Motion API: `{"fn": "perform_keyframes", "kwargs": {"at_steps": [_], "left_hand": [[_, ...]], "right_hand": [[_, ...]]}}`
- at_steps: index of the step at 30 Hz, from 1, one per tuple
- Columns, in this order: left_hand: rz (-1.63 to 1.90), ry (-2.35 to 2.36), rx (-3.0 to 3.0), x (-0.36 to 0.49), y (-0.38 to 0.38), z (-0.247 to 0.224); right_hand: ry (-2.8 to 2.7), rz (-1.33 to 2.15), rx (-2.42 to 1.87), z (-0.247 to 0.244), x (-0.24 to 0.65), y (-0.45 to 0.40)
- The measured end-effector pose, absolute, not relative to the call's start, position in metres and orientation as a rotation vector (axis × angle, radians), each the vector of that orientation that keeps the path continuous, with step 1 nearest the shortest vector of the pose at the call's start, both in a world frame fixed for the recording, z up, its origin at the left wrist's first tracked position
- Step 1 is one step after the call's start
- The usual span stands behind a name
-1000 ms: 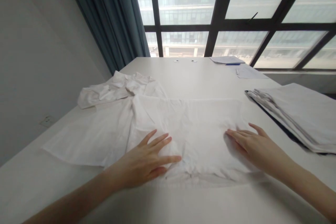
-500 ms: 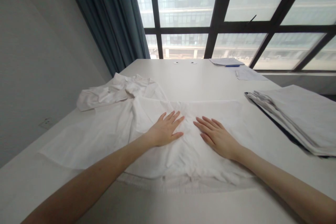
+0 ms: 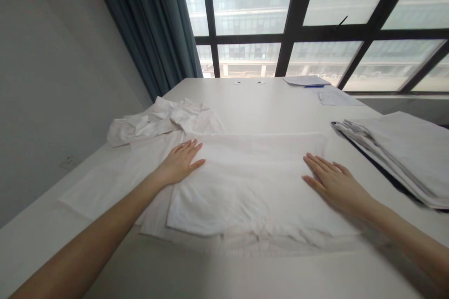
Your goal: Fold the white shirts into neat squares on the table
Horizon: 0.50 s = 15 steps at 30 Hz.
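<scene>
1. A white shirt (image 3: 245, 182) lies spread on the white worktop (image 3: 266, 103), its body folded into a flat rectangle at the centre.
2. The left hand (image 3: 180, 163) rests flat with fingers spread wide, holding nothing, on the fold's edge at about 10 o'clock.
3. The right hand (image 3: 333, 182) lies flat and open on the opposite edge at 3 o'clock, also holding nothing.
4. The collar and sleeve (image 3: 157, 119) sit bunched at 11 o'clock; judging by that, the folding looks roughly half done.
5. A stack of folded cloth (image 3: 396, 149) sits at 2 o'clock, papers with a blue pen (image 3: 314, 86) at 1 o'clock.
</scene>
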State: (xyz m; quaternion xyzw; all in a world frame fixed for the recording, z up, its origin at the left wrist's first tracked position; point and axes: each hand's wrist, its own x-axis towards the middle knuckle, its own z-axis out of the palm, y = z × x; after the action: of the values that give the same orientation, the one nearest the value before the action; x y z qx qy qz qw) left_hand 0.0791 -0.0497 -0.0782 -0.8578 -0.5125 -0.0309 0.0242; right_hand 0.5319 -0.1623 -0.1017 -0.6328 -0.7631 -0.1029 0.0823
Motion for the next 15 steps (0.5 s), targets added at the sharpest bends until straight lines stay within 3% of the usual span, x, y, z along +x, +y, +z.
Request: {"fn": "perform_keyframes", "kwargs": {"at_steps": [4, 9, 15], "left_hand": [[-0.115, -1.701, -2.595, 0.094, -0.035, -0.052], [-0.604, -1.850, -2.519, 0.097, 0.009, -0.026], [-0.942, -2.182, -2.553, 0.062, 0.033, -0.043]], "right_hand": [[-2.373, -0.311, -1.973, -0.073, 0.528, -0.139], [-2.261, -0.305, -2.014, -0.039, 0.518, -0.091], [-1.750, -0.259, -2.103, -0.063, 0.548, -0.054]]}}
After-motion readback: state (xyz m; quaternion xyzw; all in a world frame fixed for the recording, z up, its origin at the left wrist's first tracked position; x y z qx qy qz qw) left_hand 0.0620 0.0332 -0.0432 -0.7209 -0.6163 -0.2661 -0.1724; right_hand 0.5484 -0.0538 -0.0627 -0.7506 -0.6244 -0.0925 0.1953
